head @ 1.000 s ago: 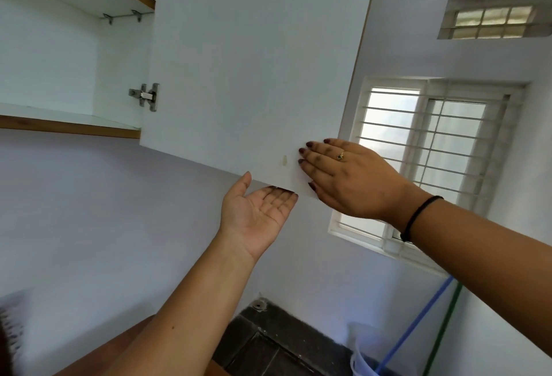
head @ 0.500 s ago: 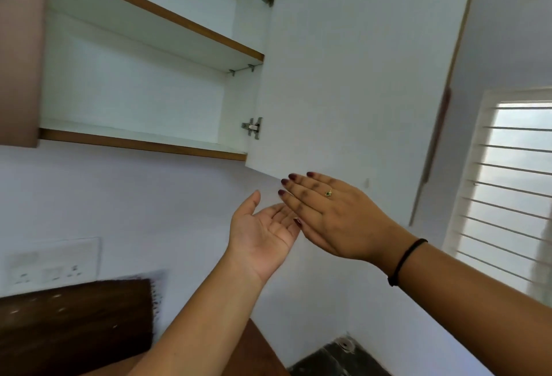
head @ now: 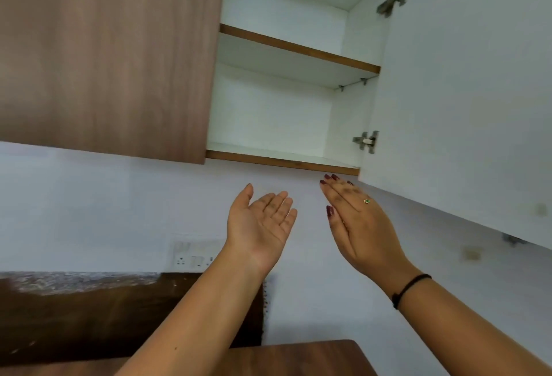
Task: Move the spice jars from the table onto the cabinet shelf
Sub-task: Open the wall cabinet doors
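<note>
The wall cabinet stands open above me, its white door (head: 466, 100) swung out to the right. Its lower shelf (head: 277, 161) and upper shelf (head: 298, 49) have brown front edges and nothing on them. My left hand (head: 260, 226) is raised palm up, fingers apart, holding nothing, just below the lower shelf. My right hand (head: 355, 220) is beside it, flat with fingers extended and a ring on one finger, its fingertips near the door's bottom corner. No spice jars are in view.
The left cabinet door (head: 107, 55), brown wood grain, is closed. A wall socket plate (head: 194, 256) sits below it. A dark wooden board (head: 89, 316) leans at the wall, and a brown table top (head: 313, 357) shows at the bottom edge.
The view has swung left, bringing the open cabinet interior into view and the window out. My right hand came off the door face and both hands dropped below the shelf.
</note>
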